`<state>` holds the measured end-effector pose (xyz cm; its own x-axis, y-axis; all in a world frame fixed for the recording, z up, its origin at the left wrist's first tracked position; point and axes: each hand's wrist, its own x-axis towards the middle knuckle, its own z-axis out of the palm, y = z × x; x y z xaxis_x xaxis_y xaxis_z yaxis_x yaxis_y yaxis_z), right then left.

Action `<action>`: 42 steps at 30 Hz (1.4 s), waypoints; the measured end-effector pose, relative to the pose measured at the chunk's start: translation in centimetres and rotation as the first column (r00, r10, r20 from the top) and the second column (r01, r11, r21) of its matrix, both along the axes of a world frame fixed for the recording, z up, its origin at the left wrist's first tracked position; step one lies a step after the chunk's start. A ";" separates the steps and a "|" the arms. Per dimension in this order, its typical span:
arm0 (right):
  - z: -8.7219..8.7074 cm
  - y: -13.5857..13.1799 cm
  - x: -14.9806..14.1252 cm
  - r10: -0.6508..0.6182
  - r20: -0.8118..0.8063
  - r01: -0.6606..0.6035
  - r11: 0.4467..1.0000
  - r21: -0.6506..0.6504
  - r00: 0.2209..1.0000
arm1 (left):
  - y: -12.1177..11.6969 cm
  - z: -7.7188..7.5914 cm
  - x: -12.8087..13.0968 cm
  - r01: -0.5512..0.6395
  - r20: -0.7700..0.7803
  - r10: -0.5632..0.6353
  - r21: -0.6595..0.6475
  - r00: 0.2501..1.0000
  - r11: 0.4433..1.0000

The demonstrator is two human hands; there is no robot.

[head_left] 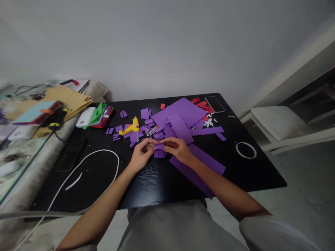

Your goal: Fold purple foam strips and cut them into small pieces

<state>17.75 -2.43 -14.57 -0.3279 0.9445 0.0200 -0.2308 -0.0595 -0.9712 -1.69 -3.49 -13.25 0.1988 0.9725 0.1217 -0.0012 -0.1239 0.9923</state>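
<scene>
Both hands meet over the middle of a black table. My left hand and my right hand pinch the same small purple paper piece, fingers closed on its two ends. Just beyond them lie a yellow glue gun, small scissors and several cut purple paper pieces. Large purple paper sheets lie to the right, and long purple strips run under my right forearm.
A phone and red paper scraps lie at the far right corner. A white tape ring sits at right. A white cable loops at left. Coloured paper stacks and brown envelopes lie far left. A white chair stands right.
</scene>
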 end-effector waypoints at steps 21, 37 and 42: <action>-0.3 -0.2 -0.4 -0.155 0.095 0.158 0.987 -0.026 0.983 | 0.2 -0.8 0.5 -0.082 0.050 0.084 -0.040 0.995 0.996; -0.5 -0.1 -0.5 -0.145 0.023 0.146 0.987 -0.065 0.989 | 0.2 -0.8 0.6 -0.088 0.063 0.092 -0.060 0.994 0.994; -0.6 -0.1 -0.5 -0.122 0.033 0.124 0.990 -0.066 0.992 | 0.2 -0.6 0.6 -0.071 0.013 0.072 -0.053 0.997 0.996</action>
